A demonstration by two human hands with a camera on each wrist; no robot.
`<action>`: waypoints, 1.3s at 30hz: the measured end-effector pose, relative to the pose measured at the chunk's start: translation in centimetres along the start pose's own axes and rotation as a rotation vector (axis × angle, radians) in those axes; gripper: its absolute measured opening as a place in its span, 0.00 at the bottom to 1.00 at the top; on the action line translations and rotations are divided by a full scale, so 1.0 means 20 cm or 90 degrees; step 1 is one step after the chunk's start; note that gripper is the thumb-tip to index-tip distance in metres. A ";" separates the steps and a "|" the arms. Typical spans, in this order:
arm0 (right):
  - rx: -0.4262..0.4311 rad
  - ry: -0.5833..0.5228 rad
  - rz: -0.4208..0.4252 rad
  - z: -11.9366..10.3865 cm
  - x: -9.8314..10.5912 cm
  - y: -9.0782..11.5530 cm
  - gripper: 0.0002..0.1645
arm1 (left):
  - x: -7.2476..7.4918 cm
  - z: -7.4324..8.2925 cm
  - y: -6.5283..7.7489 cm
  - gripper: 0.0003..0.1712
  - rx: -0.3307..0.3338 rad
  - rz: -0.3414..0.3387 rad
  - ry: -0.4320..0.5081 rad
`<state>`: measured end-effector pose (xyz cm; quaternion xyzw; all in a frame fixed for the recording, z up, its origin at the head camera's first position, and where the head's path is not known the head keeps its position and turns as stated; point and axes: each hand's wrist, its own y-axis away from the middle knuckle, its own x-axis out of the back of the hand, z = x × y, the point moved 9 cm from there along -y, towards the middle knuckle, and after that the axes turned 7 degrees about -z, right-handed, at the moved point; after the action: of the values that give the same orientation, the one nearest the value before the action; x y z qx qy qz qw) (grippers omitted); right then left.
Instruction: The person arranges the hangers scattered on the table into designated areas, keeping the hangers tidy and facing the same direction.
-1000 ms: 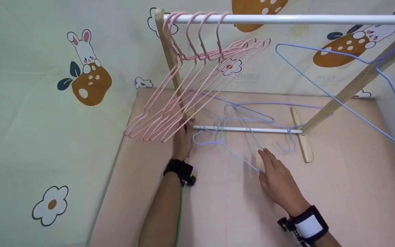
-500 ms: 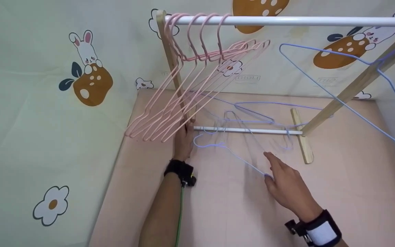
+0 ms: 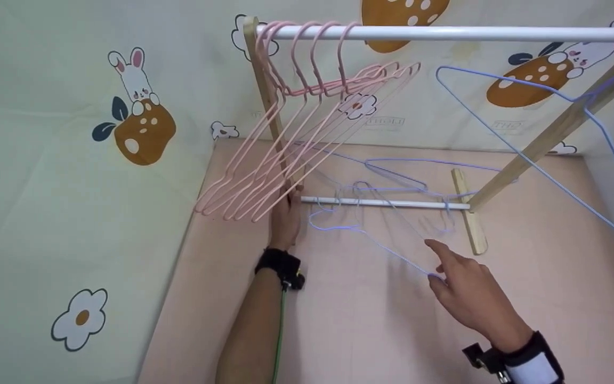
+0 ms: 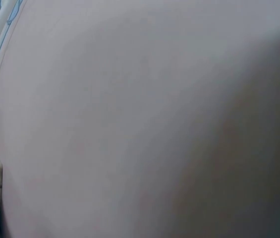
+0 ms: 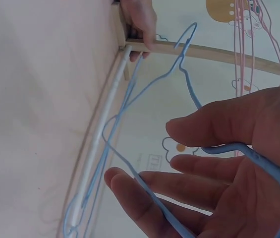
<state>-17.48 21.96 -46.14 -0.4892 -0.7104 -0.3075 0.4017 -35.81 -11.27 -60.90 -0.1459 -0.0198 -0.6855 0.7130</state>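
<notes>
My left hand (image 3: 285,218) grips the lower end of the rack's left wooden upright (image 3: 269,114), partly behind the hanging pink hangers. The right wrist view shows this left hand (image 5: 139,20) with its fingers round the wood. A blue wire hanger (image 3: 392,253) is held by its wide end in my right hand (image 3: 475,293), its hook pointing left toward the upright. Seen close in the right wrist view, the right thumb lies over one wire of the blue hanger (image 5: 273,173), and another wire runs across the fingers.
Several pink hangers (image 3: 301,90) hang at the left of the white top bar (image 3: 445,34). A blue hanger (image 3: 499,133) hangs at the right upright (image 3: 547,122). More blue hangers (image 3: 419,160) lie by the white lower bar (image 3: 392,202). A wooden foot (image 3: 475,234) sticks out forward.
My right hand has moved to the right and slightly down, drawing the blue hanger along with it. The left hand stays at the upright.
</notes>
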 end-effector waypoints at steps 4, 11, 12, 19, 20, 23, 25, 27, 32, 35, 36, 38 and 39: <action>-0.005 0.000 -0.007 0.01 0.05 0.02 0.34 | 0.00 -0.01 0.01 0.20 0.029 -0.010 -0.013; -0.029 0.007 -0.040 0.04 0.13 0.06 0.26 | -0.01 -0.01 0.01 0.26 0.060 -0.021 -0.029; -0.032 0.006 -0.044 0.05 0.15 0.06 0.25 | -0.01 -0.02 0.01 0.27 0.061 -0.021 -0.029; -0.050 0.007 -0.045 0.10 0.26 0.11 0.19 | 0.00 -0.02 0.00 0.24 0.060 -0.011 -0.035; -0.053 0.005 -0.045 0.11 0.28 0.12 0.18 | 0.00 -0.02 0.00 0.23 0.059 -0.011 -0.033; -0.057 0.007 -0.036 0.14 0.34 0.15 0.17 | 0.00 -0.02 0.00 0.19 0.054 -0.013 -0.013; -0.058 0.017 -0.031 0.16 0.38 0.17 0.17 | 0.00 -0.03 0.00 0.20 0.056 -0.014 -0.011; -0.062 0.027 -0.026 0.18 0.41 0.18 0.17 | 0.00 -0.03 0.00 0.22 0.056 -0.017 -0.006; -0.086 0.029 -0.032 0.21 0.47 0.22 0.18 | 0.00 -0.03 0.00 0.20 0.056 -0.013 -0.025; -0.093 0.039 -0.039 0.23 0.50 0.24 0.17 | 0.00 -0.02 0.00 0.20 0.056 -0.010 -0.036; -0.092 0.043 -0.037 0.23 0.51 0.25 0.17 | 0.00 -0.02 0.00 0.20 0.055 -0.010 -0.036; -0.093 0.046 -0.027 0.24 0.53 0.27 0.16 | 0.00 -0.01 0.00 0.23 0.049 -0.013 -0.031; -0.092 0.044 -0.019 0.24 0.54 0.28 0.16 | 0.00 -0.01 0.00 0.23 0.048 -0.014 -0.028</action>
<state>-15.67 32.65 -38.86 -0.4955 -0.6790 -0.3810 0.3852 -35.85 -11.23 -61.12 -0.1340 -0.0626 -0.6885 0.7100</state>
